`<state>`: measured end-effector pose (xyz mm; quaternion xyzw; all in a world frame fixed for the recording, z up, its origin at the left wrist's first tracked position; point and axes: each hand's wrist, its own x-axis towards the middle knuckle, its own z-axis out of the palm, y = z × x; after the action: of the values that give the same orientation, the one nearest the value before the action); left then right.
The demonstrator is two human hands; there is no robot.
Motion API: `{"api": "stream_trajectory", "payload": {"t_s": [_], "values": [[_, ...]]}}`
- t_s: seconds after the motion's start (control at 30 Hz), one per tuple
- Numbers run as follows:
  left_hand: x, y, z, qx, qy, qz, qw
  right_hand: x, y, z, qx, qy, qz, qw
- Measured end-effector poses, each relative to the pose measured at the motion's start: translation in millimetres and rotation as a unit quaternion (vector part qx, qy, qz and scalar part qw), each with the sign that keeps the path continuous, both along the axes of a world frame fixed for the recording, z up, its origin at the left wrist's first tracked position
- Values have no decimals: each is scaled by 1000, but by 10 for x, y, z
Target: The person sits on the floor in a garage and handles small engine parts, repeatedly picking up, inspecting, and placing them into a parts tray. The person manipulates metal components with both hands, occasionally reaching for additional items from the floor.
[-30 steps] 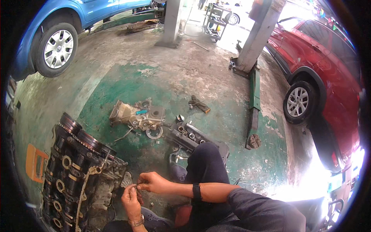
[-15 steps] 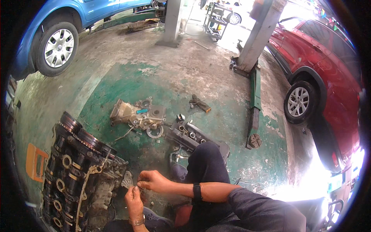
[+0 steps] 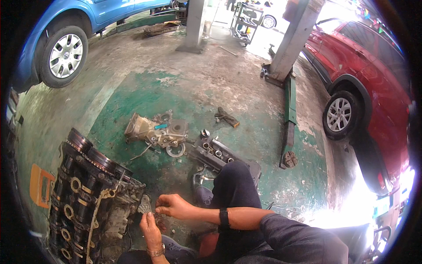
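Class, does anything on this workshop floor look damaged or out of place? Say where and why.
The green floor paint looks damaged: beside the lift arm, it is worn away in ragged, pale patches.

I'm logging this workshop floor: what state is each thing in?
Left hand, fingers bent; anything held too small to tell.
Right hand, fingers bent; anything held too small to tell.
Engine, partly dismantled, insides exposed.
Black cover, lying detached on the floor.
Pale casting, lying detached on the floor.
Lift arm, bearing no car.
Red car, visible side closed.
Blue car, visible side closed.
Cart, upright, loaded.
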<state>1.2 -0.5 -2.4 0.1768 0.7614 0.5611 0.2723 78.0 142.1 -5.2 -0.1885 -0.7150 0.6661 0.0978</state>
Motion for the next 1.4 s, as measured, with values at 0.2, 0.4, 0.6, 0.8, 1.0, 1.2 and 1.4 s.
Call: {"api": "stream_trajectory", "payload": {"t_s": [0.2,0.4,0.6,0.8,1.0,1.2,1.4], "values": [[-26,25,-6,44,-17,50,998,-4,-9,-25,-4,-1,4,1000],[64,20,24,48,-60,-26,997,-3,-41,-71,40,31,5,999],[67,69,86,77,-41,-1,996,13,-16,-5,76,6,7,997],[51,36,111,106,-126,-11,986,6,-8,11,62,13,-17,998],[79,50,42,107,-81,-24,991,10,-8,8,33,17,-35,999],[31,22,-79,133,-69,20,989,0,-4,-12,45,27,-38,998],[21,27,-59,108,-73,25,991,6,1,-22,35,41,-6,999]]}}
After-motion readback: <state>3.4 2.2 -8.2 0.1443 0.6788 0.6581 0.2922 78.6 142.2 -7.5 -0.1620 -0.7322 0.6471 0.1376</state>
